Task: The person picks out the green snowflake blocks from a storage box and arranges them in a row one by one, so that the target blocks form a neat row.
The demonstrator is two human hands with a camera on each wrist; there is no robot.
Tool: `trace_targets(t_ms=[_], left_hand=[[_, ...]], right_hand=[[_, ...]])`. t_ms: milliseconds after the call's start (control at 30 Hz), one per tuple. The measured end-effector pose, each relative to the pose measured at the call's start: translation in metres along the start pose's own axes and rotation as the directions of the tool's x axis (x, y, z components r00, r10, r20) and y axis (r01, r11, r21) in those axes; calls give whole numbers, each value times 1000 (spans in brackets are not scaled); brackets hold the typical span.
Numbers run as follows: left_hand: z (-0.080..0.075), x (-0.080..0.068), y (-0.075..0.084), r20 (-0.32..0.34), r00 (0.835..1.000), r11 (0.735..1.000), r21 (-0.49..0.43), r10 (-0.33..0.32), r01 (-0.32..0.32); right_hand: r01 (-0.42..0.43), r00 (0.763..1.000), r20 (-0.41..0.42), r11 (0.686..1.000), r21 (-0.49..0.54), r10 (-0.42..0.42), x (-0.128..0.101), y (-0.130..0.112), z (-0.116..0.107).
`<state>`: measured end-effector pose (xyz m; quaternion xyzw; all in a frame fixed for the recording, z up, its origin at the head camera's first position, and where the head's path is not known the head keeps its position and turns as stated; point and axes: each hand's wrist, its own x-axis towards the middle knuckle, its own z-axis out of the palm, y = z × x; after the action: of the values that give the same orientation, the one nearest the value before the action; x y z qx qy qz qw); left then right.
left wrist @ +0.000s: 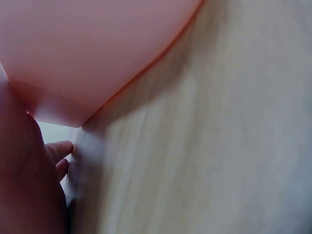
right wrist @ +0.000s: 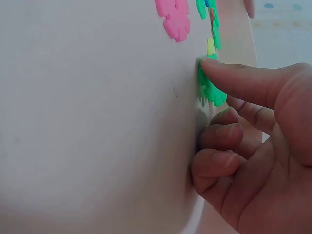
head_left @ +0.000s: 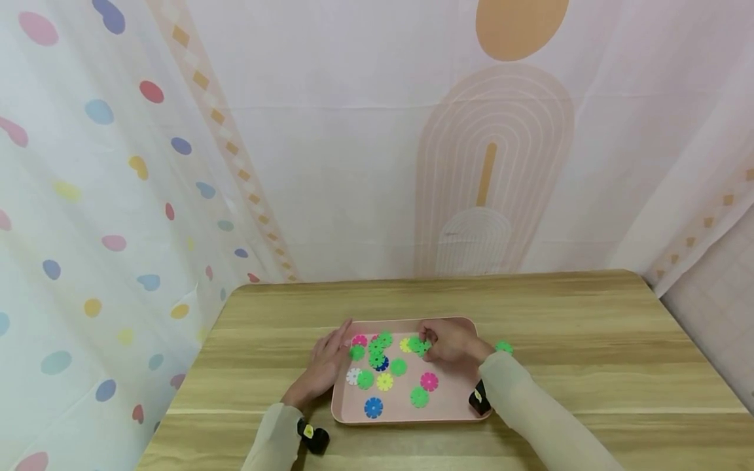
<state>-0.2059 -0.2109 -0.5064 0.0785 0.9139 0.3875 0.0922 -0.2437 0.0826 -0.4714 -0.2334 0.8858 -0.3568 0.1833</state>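
Note:
A pink tray [head_left: 453, 399] holds flat notched plastic discs in several colours, most of them green. Over its far right part, my right hand [head_left: 450, 341] pinches a green notched disc [right wrist: 215, 93] between thumb and forefinger, the other fingers curled in below. A yellow disc [head_left: 404, 345] lies just left of that one. My left hand [head_left: 326, 362] rests along the tray's left rim with its fingers stretched forward. In the left wrist view, part of that hand [left wrist: 27, 165] shows against the tray's outer wall [left wrist: 97, 48].
Inside the tray lie a blue disc [head_left: 374, 407], a pink disc [head_left: 429, 381], a white disc [head_left: 354, 375] and a green cluster [head_left: 376, 352]. Another green disc [head_left: 503, 347] sits on the wooden table [head_left: 565, 366], outside the right rim. A patterned curtain [head_left: 353, 163] hangs behind.

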Motion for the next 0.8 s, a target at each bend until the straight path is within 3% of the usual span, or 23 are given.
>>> trace_targets(t_ms=[533,800], left_hand=[[0,1,0,-8,1000,1000,7,13,-13],[-1,1,-1,-18,1000,1000,0,10,-10]], right_hand=[[-42,999,31,998,-43,44,-4,-8,-8],[-29,999,-13,993,114,31,-6,-10,-22]])
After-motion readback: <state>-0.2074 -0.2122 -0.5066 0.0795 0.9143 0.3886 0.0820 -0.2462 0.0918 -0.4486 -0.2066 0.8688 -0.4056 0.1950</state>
